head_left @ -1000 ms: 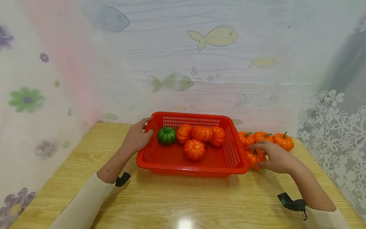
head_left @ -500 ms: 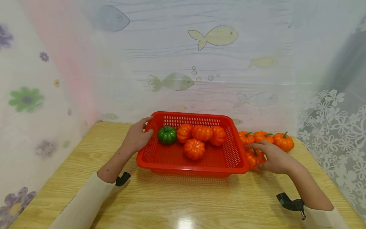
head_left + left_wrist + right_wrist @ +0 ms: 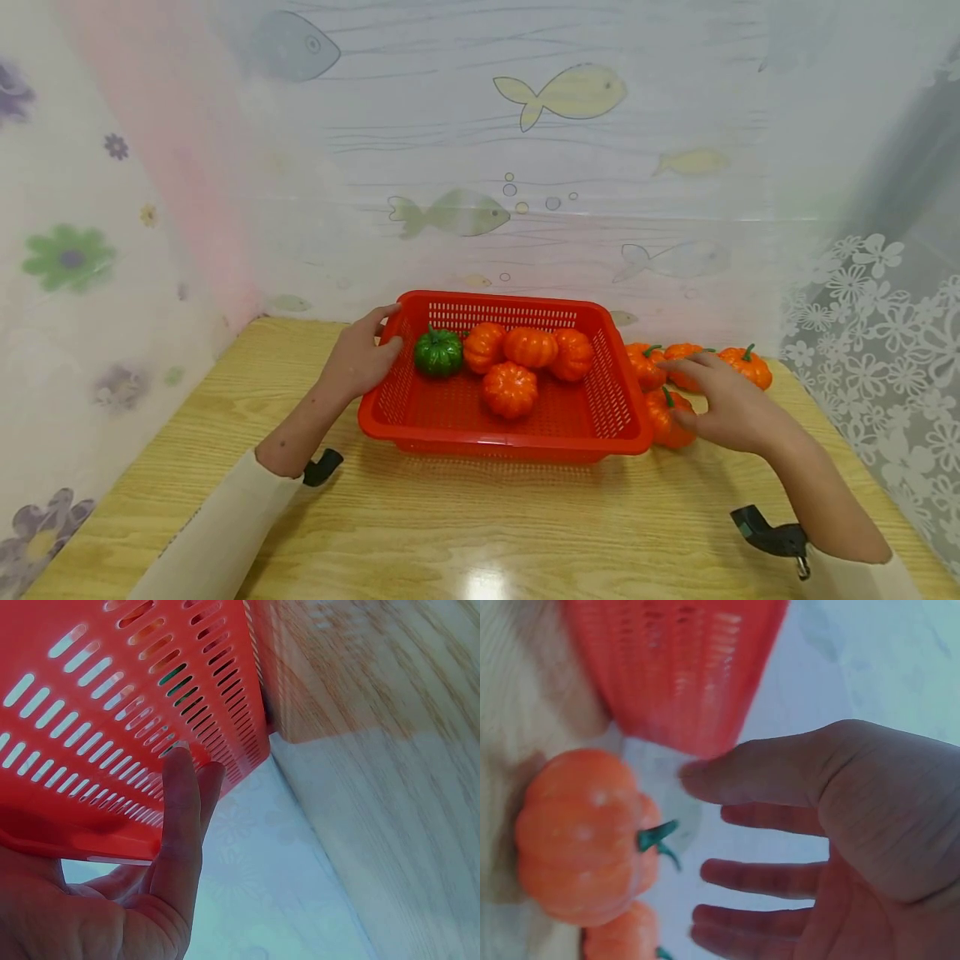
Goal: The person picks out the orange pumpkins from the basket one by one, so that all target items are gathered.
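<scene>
A red perforated plastic basket [image 3: 480, 444] sits on the wooden table, holding a green pumpkin [image 3: 438, 354] and several orange ones. My left hand [image 3: 362, 358] grips its left rim; in the left wrist view, straight fingers [image 3: 182, 802] lie along the slotted outer wall. To the right of the basket, my right hand [image 3: 723, 404] hovers with fingers spread beside an orange pumpkin [image 3: 669, 419] with a green stem. The right wrist view shows a gap between the fingertips and that pumpkin [image 3: 577, 836]. Nothing is in this hand.
Behind the front pumpkin, a row of orange pumpkins [image 3: 745, 369] stands right of the basket, one partly hidden by my right hand. The table [image 3: 450, 525] meets a fish-printed curtain [image 3: 450, 158] at the back. Flowered curtains hang at both sides.
My right hand has come off the front orange pumpkin; its fingers are raised and spread, and more of the pumpkin shows. The left hand and basket stay put.
</scene>
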`<state>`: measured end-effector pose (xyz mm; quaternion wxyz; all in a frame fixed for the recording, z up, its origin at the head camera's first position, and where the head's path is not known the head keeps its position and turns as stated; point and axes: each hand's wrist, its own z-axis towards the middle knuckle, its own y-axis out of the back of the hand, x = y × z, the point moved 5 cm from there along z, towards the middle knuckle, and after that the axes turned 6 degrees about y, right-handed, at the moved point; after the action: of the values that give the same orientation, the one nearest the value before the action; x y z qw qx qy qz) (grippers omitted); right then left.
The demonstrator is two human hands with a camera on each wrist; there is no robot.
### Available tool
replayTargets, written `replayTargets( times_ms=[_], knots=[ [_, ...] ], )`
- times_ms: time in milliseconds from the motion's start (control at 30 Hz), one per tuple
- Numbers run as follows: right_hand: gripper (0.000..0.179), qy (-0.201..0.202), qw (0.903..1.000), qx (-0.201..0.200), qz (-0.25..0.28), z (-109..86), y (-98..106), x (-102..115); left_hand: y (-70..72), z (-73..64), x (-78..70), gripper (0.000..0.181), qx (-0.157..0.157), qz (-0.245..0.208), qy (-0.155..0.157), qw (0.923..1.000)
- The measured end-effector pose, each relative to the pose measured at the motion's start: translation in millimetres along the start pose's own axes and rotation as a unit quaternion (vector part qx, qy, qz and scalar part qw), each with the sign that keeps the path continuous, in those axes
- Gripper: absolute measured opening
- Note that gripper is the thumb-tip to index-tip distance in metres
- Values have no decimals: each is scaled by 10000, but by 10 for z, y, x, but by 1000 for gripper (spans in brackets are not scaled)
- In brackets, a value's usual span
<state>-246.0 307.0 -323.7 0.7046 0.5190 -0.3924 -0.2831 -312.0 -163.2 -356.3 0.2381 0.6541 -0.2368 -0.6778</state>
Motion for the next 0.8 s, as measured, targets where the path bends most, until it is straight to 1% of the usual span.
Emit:
replayTargets(
  times_ms=[67,200,367,500,800],
  knots=[
    [58,-28,9999,-161,-23,0,48,62,-1,2,-3,61,1,-7,-15,10000],
    [52,45,9984,-564,-6,24,118,239,0,2,-8,60,2,-18,-28,10000],
    [49,200,9956,-909,56,87,134,464,-1,4,-13,61,3,-14,-8,10000],
    [48,280,9947,-978,121,156,98,584,-5,5,-13,61,-16,4,-24,10000],
    [43,322,9947,-944,230,285,-3,765,-6,-8,-3,61,-17,-19,-14,10000]
  ],
)
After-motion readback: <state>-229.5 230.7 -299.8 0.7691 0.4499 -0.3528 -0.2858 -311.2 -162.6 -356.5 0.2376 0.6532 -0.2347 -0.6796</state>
